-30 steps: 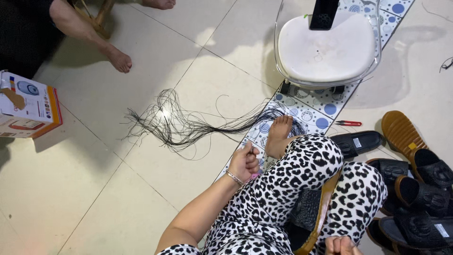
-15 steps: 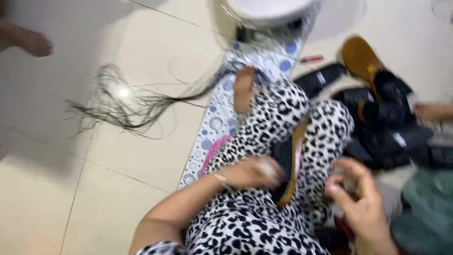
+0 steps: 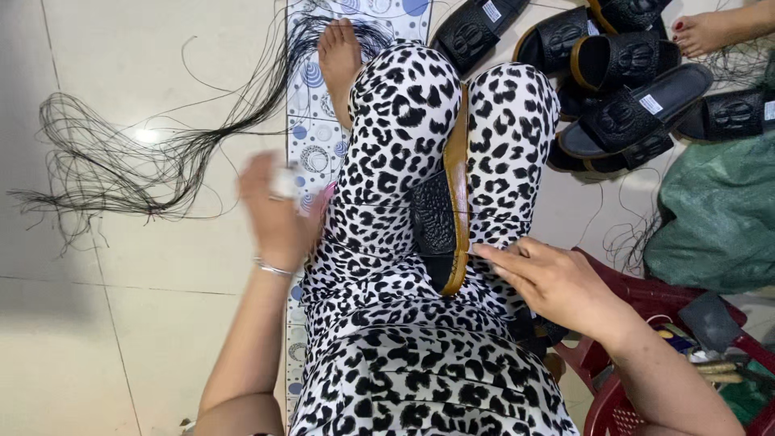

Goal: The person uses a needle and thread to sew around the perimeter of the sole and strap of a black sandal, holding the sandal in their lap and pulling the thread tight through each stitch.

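Right hand (image 3: 557, 282): rests on the person's thigh, palm down, fingers extended and close together. Fingertips touch the heel edge of a sandal (image 3: 446, 211), black with a tan sole rim, wedged on edge between the two knees of the spotted trousers (image 3: 404, 161). The hand lies flat against the sandal rather than gripping it.

Left hand (image 3: 278, 214): raised beside the left thigh, blurred. Something small and pale (image 3: 284, 184) shows at the fingers; what it is cannot be told, nor how tightly the hand is closed round it. A thin bracelet (image 3: 273, 268) circles the wrist.

Beyond the left hand, away from the body: a loose bundle of black threads (image 3: 121, 161) spread over the floor tiles, its strands running toward a bare foot (image 3: 339, 56) that rests on a patterned blue-and-white mat (image 3: 311, 145).

Beyond the right hand: a pile of black sandals (image 3: 622, 97), several overlapping. Another person's foot (image 3: 710, 31) shows at the far corner past the pile.

Outward of the right hand: a green sack (image 3: 718, 218). Just beside the right wrist: a red plastic stool (image 3: 646, 307) holding small tools, too cluttered to tell apart.
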